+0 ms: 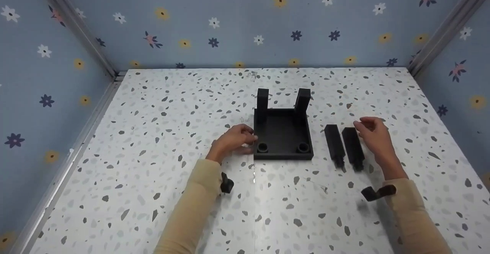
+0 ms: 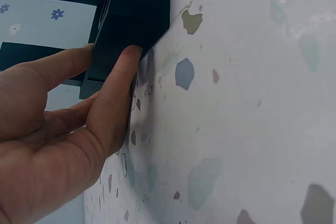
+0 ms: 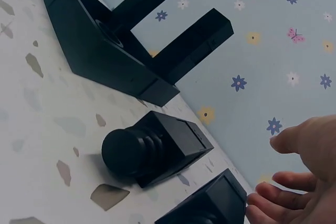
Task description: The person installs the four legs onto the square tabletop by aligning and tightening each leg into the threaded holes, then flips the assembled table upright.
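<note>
Two ring sockets show at the lower corners of the black base, which sits just right of the middle of the head view; two upright legs stand at its upper corners. The left hand is at the base's left wall, thumb and a finger closed lightly on the edge. That looks a sound brace, and pressing down as well as inward should keep the base from sliding or twisting.

To the right of the base lie an inner loose leg and an outer loose leg, side by side, their narrower ends toward the bottom of the frame. The right hand is beside the outer one, thumb and fingers apart; I cannot tell whether the fingertips touch it. A grip around the square shaft seems best, leaving the round, ridged end free to meet a socket. Tilting the leg fully upright before pressing or turning would help it seat straight on the speckled tabletop.
</note>
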The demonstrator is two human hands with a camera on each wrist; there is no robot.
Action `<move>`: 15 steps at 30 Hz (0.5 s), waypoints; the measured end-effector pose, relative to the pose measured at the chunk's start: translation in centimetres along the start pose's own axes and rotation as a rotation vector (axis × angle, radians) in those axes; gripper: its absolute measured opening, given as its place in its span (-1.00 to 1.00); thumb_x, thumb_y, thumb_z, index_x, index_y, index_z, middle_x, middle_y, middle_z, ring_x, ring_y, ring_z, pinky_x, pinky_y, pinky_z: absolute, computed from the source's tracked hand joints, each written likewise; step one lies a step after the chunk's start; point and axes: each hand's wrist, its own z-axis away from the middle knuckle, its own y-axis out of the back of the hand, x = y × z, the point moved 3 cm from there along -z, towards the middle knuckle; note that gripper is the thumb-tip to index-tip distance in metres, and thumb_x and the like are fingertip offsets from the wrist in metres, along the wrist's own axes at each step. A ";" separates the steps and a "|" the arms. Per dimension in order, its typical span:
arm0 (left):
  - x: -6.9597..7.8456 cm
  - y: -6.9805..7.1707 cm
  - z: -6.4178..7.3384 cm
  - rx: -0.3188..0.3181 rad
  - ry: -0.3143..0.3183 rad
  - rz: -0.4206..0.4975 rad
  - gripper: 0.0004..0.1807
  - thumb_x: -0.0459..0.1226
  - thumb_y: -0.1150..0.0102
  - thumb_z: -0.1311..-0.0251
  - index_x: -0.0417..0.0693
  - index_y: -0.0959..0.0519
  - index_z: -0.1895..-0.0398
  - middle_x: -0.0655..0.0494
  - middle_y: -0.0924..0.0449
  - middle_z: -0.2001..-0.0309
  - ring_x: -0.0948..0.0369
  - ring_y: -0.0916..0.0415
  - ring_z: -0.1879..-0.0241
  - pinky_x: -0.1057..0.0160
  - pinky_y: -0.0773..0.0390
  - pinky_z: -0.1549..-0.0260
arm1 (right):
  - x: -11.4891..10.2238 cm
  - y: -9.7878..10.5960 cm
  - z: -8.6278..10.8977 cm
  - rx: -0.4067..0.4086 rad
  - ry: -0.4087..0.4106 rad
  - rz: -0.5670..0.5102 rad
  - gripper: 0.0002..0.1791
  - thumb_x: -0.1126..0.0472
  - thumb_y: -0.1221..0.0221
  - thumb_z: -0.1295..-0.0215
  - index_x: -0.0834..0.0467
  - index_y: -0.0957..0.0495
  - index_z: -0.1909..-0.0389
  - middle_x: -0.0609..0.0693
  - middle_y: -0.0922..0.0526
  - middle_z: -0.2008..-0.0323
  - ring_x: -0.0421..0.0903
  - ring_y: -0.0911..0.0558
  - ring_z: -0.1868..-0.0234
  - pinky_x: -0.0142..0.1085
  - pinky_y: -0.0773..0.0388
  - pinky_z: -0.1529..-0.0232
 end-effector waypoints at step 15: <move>0.0 0.1 0.1 0.018 -0.033 -0.097 -0.59 -0.25 -0.20 -0.24 -0.14 -0.41 -0.12 -0.02 -0.50 0.02 0.14 -0.55 0.10 0.28 -0.57 0.04 | 0.8 -0.7 0.2 -0.069 -0.032 0.068 -0.20 -0.23 -0.03 -0.32 0.29 -0.17 -0.34 0.30 -0.36 -0.21 0.10 -0.44 -0.11 -0.24 -0.42 -0.03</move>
